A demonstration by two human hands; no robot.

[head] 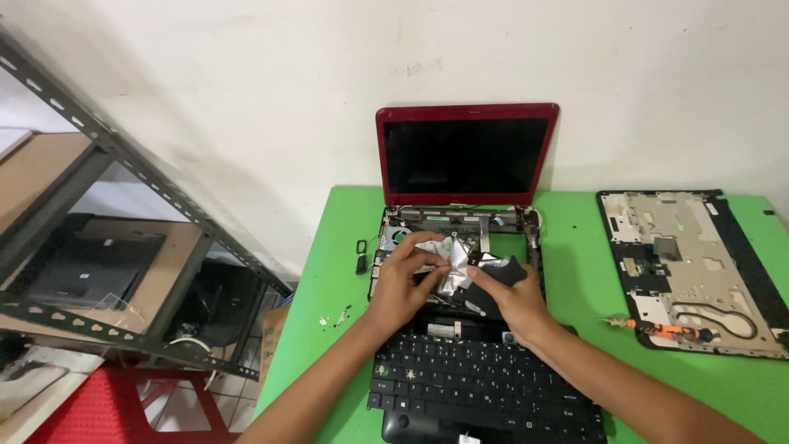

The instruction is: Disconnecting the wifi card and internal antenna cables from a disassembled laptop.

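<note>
From the head camera I see both of my hands over the opened base of a red laptop (pixel 465 156), which stands on a green table (pixel 329 271) against a white wall, its dark screen upright. My left hand (pixel 404 279) has its fingers curled and pinched on the left edge of a crinkled silver foil sheet (pixel 454 261) that lies over the exposed internals in the middle of the base. My right hand (pixel 514 298) comes in from the right, its fingers closed on the foil's right side, where a black film piece (pixel 508 270) sits just beside the knuckles; I cannot tell exactly which layer the fingertips grip. The foil is lifted and creased between the two hands. Just in front of my wrists lies the detached black keyboard (pixel 481 386), resting on the near part of the laptop. To the left of the base, a small black part (pixel 361 256) lies on the table, with tiny bits near it. Well off to the right lies a removed palmrest cover (pixel 694 271), inner side up, with an orange-handled screwdriver (pixel 657 328) resting on its near edge. On the far left stands a metal shelf rack (pixel 107 238) holding dark items, above a red stool (pixel 115 407).
</note>
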